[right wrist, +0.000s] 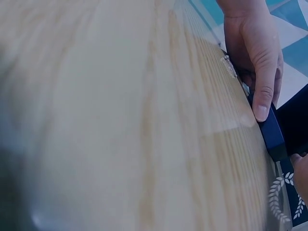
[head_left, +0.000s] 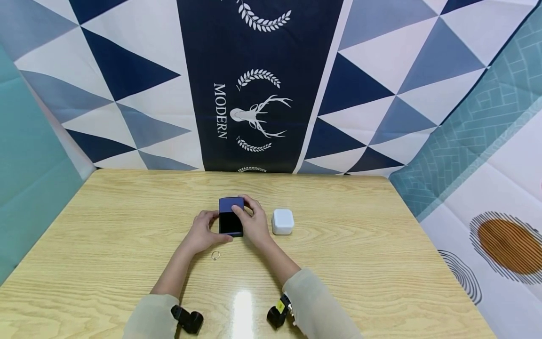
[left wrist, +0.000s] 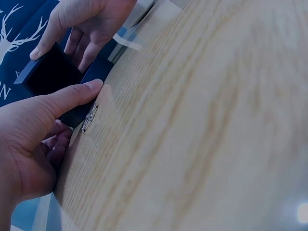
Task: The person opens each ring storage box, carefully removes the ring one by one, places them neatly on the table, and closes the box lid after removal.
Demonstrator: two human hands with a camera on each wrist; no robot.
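We're seeing a slightly glossy wood-grain table, smooth-shelled box with matt-looking insides, shiny metal-looking ring, smooth plastic-looking cube, cloth sleeves.

Box: blue and black. Ring: silvery. Rounded cube: plain white. Table: pale yellow, streaked wood grain. Sleeves: light beige. Wrist cameras: black, right one with yellow patch. Backdrop: navy, grey-blue and white triangles; near-black centre band bearing white laurels, stag head, lettering "MODERN". Left cloth: plain teal. Right cloth: teal herringbone strip; white ground, orange-brown oval, dark concentric lines.
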